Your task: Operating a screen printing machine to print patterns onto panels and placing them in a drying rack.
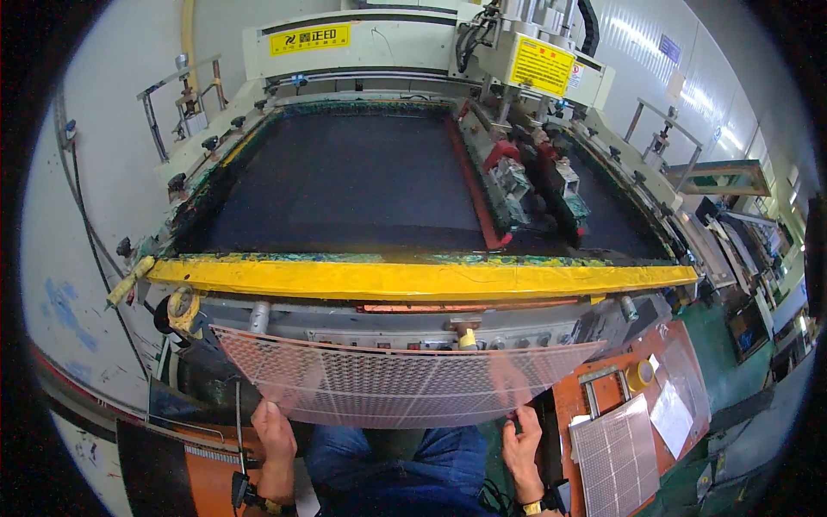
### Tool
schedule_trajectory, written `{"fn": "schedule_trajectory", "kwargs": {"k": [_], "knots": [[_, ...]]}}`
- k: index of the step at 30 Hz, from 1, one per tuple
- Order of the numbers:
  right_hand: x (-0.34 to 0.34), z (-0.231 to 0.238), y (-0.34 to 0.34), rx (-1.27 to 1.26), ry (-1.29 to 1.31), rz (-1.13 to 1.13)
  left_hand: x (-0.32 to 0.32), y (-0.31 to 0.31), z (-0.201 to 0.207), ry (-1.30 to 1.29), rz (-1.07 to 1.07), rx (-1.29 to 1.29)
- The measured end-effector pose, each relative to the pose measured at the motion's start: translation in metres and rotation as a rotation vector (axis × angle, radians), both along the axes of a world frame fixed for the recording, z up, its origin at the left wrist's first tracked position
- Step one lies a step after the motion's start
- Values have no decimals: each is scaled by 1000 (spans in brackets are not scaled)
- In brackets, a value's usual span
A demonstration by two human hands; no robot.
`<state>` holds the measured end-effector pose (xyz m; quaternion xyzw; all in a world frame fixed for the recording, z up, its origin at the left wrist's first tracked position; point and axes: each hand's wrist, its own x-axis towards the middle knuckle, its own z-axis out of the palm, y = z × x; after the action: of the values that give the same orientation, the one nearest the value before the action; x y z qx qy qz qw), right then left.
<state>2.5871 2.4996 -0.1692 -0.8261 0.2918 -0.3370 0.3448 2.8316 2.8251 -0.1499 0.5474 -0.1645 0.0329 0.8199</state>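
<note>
Between my hands is a thin, see-through sheet printed with a dense pattern of small dark marks in blocks. It is held up in front of the machine, above my lap. My left hand grips its lower left edge, thumb on the near side. My right hand pinches it near the lower right corner, fingers closed. Just beyond the sheet lies a screen printing frame with yellow tape along its front edge and a dark mesh. A squeegee with a red blade rests over the mesh, right of middle.
An orange table at my right bears a similar patterned sheet, white paper and a yellow tape roll. Another tape roll hangs at the frame's left corner. Control knobs line the machine's front.
</note>
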Motion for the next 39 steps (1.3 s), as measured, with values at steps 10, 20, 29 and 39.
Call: {"fn": "schedule_trajectory", "kwargs": {"k": [10, 20, 29, 39], "knots": [[15, -8, 1, 33, 24, 31, 0, 13, -5, 61, 113, 17], [-6, 14, 17, -49, -120, -63, 15, -117, 183, -527, 38, 437], [-34, -1, -23, 138, -195, -91, -49, -229, 254, -1007, 101, 80], [-81, -54, -45, 452, -386, -140, -19, -113, 166, -684, -186, 259]]}}
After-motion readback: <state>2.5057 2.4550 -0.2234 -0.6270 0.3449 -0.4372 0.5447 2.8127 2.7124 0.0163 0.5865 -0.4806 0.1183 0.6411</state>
